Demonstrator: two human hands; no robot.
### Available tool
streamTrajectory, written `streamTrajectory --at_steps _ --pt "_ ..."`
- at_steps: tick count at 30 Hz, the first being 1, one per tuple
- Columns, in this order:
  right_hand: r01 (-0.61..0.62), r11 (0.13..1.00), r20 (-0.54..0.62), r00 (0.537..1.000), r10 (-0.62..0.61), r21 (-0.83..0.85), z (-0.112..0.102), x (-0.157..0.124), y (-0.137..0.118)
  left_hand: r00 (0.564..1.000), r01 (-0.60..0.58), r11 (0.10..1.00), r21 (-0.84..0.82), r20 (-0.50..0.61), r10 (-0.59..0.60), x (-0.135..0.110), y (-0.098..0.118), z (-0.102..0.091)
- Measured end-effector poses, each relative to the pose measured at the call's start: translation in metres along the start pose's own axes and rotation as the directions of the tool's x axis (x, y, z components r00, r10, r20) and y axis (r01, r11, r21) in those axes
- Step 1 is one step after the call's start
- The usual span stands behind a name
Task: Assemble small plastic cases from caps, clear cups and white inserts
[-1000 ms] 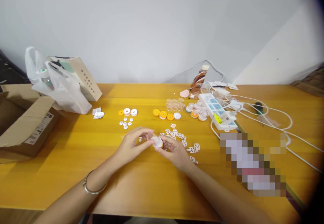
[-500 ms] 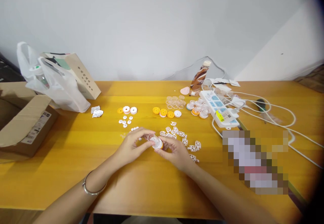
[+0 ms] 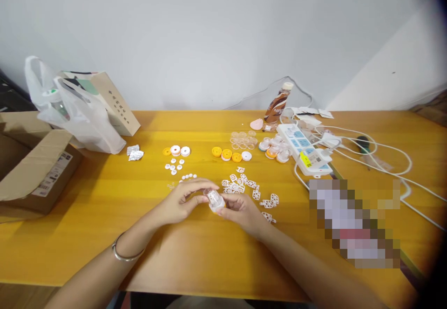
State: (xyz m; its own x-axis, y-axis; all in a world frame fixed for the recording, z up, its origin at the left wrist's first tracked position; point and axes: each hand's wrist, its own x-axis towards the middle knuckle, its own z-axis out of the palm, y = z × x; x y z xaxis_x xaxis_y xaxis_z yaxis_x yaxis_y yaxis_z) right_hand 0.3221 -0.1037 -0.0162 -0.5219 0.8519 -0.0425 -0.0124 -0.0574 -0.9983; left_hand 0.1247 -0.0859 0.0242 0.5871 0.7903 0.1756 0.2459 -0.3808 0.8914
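Observation:
Both my hands meet over the middle of the yellow table [image 3: 104, 216]. My left hand [image 3: 181, 202] and my right hand [image 3: 239, 211] are closed together on a small round clear-and-white plastic part [image 3: 214, 200] held between the fingertips. Flat white cut-out pieces [image 3: 244, 185] lie scattered just behind and to the right of my right hand. Small white discs [image 3: 174, 167] lie behind my left hand. Further back sit orange and white round caps [image 3: 226, 154] and another small group of caps [image 3: 175, 150].
A white power strip [image 3: 307, 155] with white cables [image 3: 384, 160] lies at the right, a brown bottle [image 3: 277, 104] behind it. Clear rings [image 3: 242, 139] sit mid-table. At the left stand a cardboard box [image 3: 31, 169], a white plastic bag [image 3: 77, 118] and a paper bag [image 3: 115, 104].
The part in my fingers has turned: its orange side no longer shows and the white side faces up. Both hands have slid slightly nearer to me.

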Motion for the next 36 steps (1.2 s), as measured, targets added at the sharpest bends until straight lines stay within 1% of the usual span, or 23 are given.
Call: streamTrajectory --at_steps 2,4,5,6,9,10,11,13,16,17,19,20,21,23,25,26,27,28,31,33,34,35,36 --pt "-0.035 0.996 0.019 0.999 0.034 0.076 0.002 0.0 0.0 0.997 0.011 0.993 -0.12 0.08 -0.001 0.0 0.003 -0.005" --pt "-0.038 0.995 0.015 0.999 0.037 0.093 0.003 0.0 -0.002 0.993 0.024 0.984 -0.176 0.121 -0.002 -0.001 0.005 -0.006" --pt "-0.029 0.996 0.005 1.0 0.029 0.081 0.003 0.0 -0.004 0.994 0.025 0.984 -0.174 0.108 -0.006 -0.001 0.005 -0.006" --pt "-0.016 0.998 -0.014 1.0 0.017 0.059 0.003 0.0 -0.005 0.997 0.031 0.988 -0.153 0.073 -0.02 -0.002 0.004 -0.004" --pt "0.019 1.0 -0.079 0.997 -0.02 -0.014 0.001 0.0 -0.006 0.993 0.082 0.995 -0.057 -0.082 -0.086 -0.001 0.0 0.004" --pt "0.017 1.0 -0.075 0.997 -0.018 -0.025 0.001 0.0 -0.005 0.989 0.101 0.994 -0.044 -0.107 -0.105 -0.001 -0.002 0.006" --pt "0.005 1.0 -0.06 0.998 -0.006 -0.022 0.0 -0.001 -0.004 0.987 0.114 0.992 -0.053 -0.104 -0.119 0.0 -0.003 0.007" --pt "-0.032 0.999 -0.017 0.999 0.032 0.03 0.0 -0.001 0.0 0.992 0.109 0.986 -0.126 -0.045 -0.115 0.001 -0.003 0.006" --pt "-0.081 0.983 0.029 0.997 0.077 0.166 0.001 -0.001 0.005 0.993 0.093 0.963 -0.254 0.097 -0.071 0.002 0.001 -0.003" --pt "-0.085 0.979 0.034 0.996 0.08 0.186 0.001 -0.001 0.006 0.989 0.092 0.956 -0.277 0.135 -0.056 0.002 0.002 -0.006" --pt "-0.073 0.982 0.015 0.997 0.072 0.174 0.001 0.0 0.005 0.984 0.087 0.948 -0.307 0.177 -0.033 0.001 0.005 -0.01" --pt "-0.059 0.987 -0.007 0.998 0.061 0.148 0.001 0.0 0.003 0.984 0.088 0.946 -0.313 0.174 -0.034 0.0 0.005 -0.01" --pt "-0.042 0.992 -0.031 0.998 0.046 0.118 0.0 0.001 0.001 0.988 0.087 0.949 -0.303 0.149 -0.043 0.0 0.005 -0.008" --pt "-0.019 0.998 -0.065 0.998 0.023 0.06 -0.001 0.001 -0.004 0.995 0.091 0.968 -0.234 0.048 -0.082 0.001 0.003 -0.002" --pt "-0.015 1.0 -0.062 0.998 0.016 0.018 -0.001 0.001 -0.006 0.991 0.112 0.981 -0.155 -0.055 -0.122 0.002 0.0 0.004" --pt "-0.018 1.0 -0.056 0.998 0.019 0.021 -0.001 0.0 -0.006 0.988 0.12 0.982 -0.148 -0.077 -0.133 0.003 -0.001 0.007" --pt "-0.024 0.999 -0.049 0.998 0.027 0.049 0.0 0.0 -0.005 0.988 0.126 0.977 -0.17 -0.068 -0.139 0.003 -0.001 0.008" --pt "-0.036 0.995 -0.04 0.998 0.04 0.097 0.001 0.0 -0.003 0.99 0.13 0.969 -0.212 -0.034 -0.14 0.004 -0.001 0.007" --pt "-0.084 0.963 -0.004 0.996 0.088 0.256 0.003 0.0 0.003 0.989 0.119 0.947 -0.299 0.117 -0.087 0.004 0.0 -0.002" --pt "-0.087 0.965 0.007 0.996 0.088 0.249 0.004 0.0 0.005 0.98 0.101 0.954 -0.284 0.192 -0.046 0.002 0.001 -0.009" --pt "-0.074 0.975 0.002 0.997 0.076 0.208 0.004 0.0 0.004 0.98 0.09 0.96 -0.264 0.195 -0.038 0.002 0.002 -0.011" --pt "-0.058 0.987 -0.005 0.998 0.059 0.153 0.004 0.0 0.003 0.985 0.084 0.969 -0.234 0.167 -0.045 0.001 0.002 -0.012" --pt "-0.043 0.994 -0.015 0.999 0.044 0.097 0.003 0.0 0.002 0.992 0.084 0.978 -0.193 0.111 -0.064 0.0 0.002 -0.012"
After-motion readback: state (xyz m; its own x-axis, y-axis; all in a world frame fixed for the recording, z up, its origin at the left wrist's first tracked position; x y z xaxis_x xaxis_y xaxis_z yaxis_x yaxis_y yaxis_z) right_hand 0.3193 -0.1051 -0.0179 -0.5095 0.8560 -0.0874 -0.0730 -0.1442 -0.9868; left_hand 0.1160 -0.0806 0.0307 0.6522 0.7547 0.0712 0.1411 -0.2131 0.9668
